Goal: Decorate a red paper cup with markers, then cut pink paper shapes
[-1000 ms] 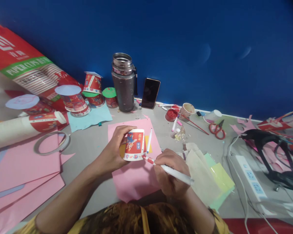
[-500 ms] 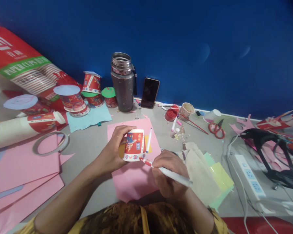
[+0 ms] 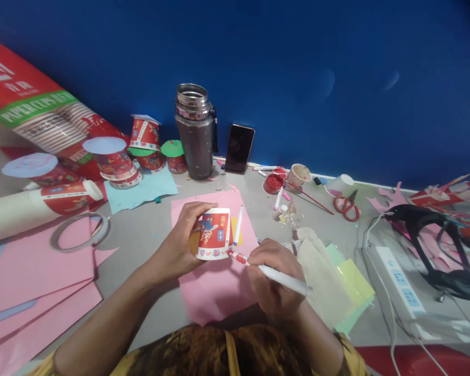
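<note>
A red and white printed paper cup [image 3: 215,235] is held by my left hand [image 3: 186,230], its fingers and thumb wrapped round the left side. The cup's white band with small red and blue flowers is at the bottom. My right hand [image 3: 276,274] grips a white marker [image 3: 284,279] with a red front end. Its tip meets, or nearly meets, the cup's lower right edge. Beneath both lies a pink paper sheet [image 3: 207,303]. A thin white marker with a blue tip [image 3: 238,224] rests just right of the cup, on the sheet and a yellow piece.
Behind stand a dark steel flask [image 3: 196,141] and a phone [image 3: 239,149]. Decorated cups [image 3: 109,164] and a tape roll [image 3: 80,235] are at left. Red-handled scissors [image 3: 347,206], a red paint pot [image 3: 273,183] and a power strip [image 3: 401,287] are at right.
My right hand and the marker have shifted slightly right, with the tip now nearer the cup's lower right corner. My left hand still holds the cup in almost the same place.
</note>
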`<state>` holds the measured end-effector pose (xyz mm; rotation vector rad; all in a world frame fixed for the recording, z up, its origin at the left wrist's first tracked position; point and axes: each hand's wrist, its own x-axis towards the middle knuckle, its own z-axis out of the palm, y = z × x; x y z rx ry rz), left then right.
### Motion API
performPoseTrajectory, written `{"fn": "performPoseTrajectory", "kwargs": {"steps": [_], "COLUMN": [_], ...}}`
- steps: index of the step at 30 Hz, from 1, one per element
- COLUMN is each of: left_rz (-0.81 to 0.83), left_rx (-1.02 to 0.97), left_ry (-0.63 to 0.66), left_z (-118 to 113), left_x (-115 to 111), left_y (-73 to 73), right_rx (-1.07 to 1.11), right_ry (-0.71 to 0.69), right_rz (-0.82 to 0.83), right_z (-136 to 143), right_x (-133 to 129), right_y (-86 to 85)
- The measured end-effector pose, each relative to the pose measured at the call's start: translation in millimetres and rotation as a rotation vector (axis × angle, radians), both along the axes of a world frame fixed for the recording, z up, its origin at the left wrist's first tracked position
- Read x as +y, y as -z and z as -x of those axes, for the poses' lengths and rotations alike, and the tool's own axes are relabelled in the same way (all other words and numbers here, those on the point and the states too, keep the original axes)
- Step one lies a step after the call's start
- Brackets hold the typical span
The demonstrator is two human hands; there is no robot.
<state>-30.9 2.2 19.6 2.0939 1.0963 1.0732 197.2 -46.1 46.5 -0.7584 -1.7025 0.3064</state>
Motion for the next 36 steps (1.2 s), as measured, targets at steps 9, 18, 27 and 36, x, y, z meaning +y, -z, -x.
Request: {"fn": "performPoseTrajectory", "kwargs": {"steps": [9, 18, 27, 36], "left_rz": [0.020, 0.017, -0.006, -0.003], "left_rx": [0.000, -0.004, 0.016, -0.009], "left_ry": [-0.004, 0.000, 0.013, 0.028], "left_z": [0.5, -0.1, 0.9, -1.1], "left_x": [-0.5, -0.6, -1.4, -0.1], "left_y": [0.8, -0.4, 0.6, 0.9], "right_rx": [-0.003, -0.022, -0.007, 0.014], "right_ry": [-0.037, -0.026, -0.047, -0.020], "right_rz": [0.027, 0.011, 0.025, 0.015], "right_z": [0.0, 0.4, 0.3, 0.9], "right_x": [-0.3, 0.9, -1.0, -0.3], "right_y": [-0.2, -1.8, 0.0, -1.5]}}
